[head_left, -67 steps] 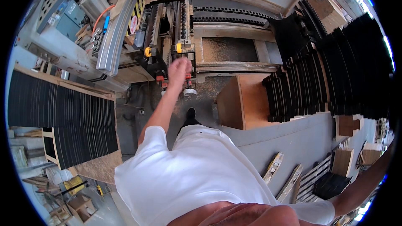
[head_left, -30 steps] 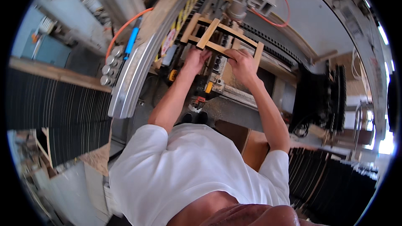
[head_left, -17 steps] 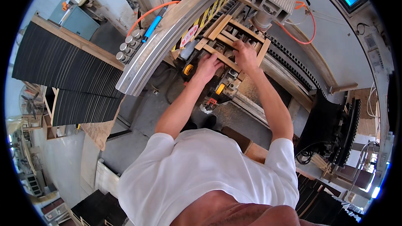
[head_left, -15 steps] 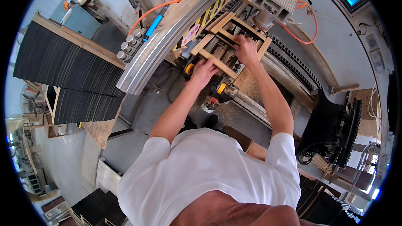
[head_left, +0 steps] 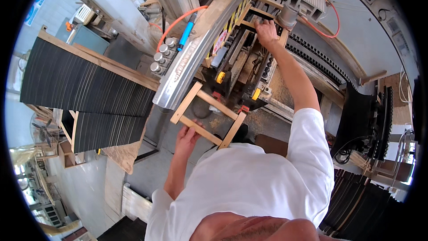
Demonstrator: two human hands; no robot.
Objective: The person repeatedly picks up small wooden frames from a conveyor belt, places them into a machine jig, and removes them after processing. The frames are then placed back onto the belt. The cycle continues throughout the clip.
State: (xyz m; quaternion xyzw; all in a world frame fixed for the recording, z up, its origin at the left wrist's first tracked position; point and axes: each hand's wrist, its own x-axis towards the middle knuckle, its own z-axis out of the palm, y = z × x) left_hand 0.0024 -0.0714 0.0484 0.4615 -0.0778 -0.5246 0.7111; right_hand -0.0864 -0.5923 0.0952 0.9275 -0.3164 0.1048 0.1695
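Low at the left, near my body, my left hand (head_left: 186, 138) grips the near rail of a small light wooden frame (head_left: 186, 102). This frame is held out in the air, off the machine's front end, with two long rails joining two end bars. My right hand (head_left: 267, 33) reaches far into the machine, fingers curled over the near rail of a second wooden frame (head_left: 284, 37). That one lies across the machine's rails under the metal press head (head_left: 289, 15). The right fingertips are partly hidden.
A metal machine beam (head_left: 189, 64) with a blue pen (head_left: 187, 31) and an orange hose runs along the left. Yellow knobs (head_left: 220, 77) sit on the rail ends. Stacks of dark strips (head_left: 89, 76) stand at left. Sawdust covers the bed at right (head_left: 285, 82).
My left hand has drawn one wooden frame out of the machine, toward my body and to the left. My right hand has moved slightly farther in, onto another frame.
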